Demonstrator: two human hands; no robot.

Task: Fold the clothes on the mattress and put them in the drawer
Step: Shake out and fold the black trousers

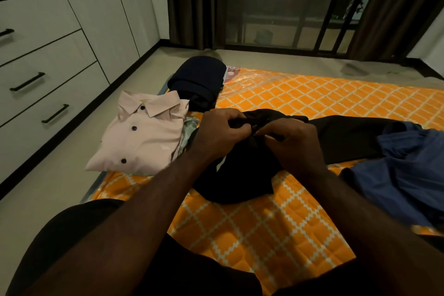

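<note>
A black garment [240, 175] lies rumpled across the middle of the orange quilted mattress [276, 228]. My left hand [217, 134] and my right hand [293, 144] meet over its top edge, and the fingers of both pinch the dark fabric close together. A folded pale pink shirt [141, 134] with dark buttons tops a small pile at the mattress's left edge. Behind it sits a folded dark navy garment [199, 79]. A loose blue garment [406, 175] is heaped at the right.
White drawers [43, 94] with black bar handles line the left wall, all closed. A strip of pale floor [55, 190] runs between them and the mattress. Dark curtains [192, 2] and a barred glass door [288, 7] stand at the far end.
</note>
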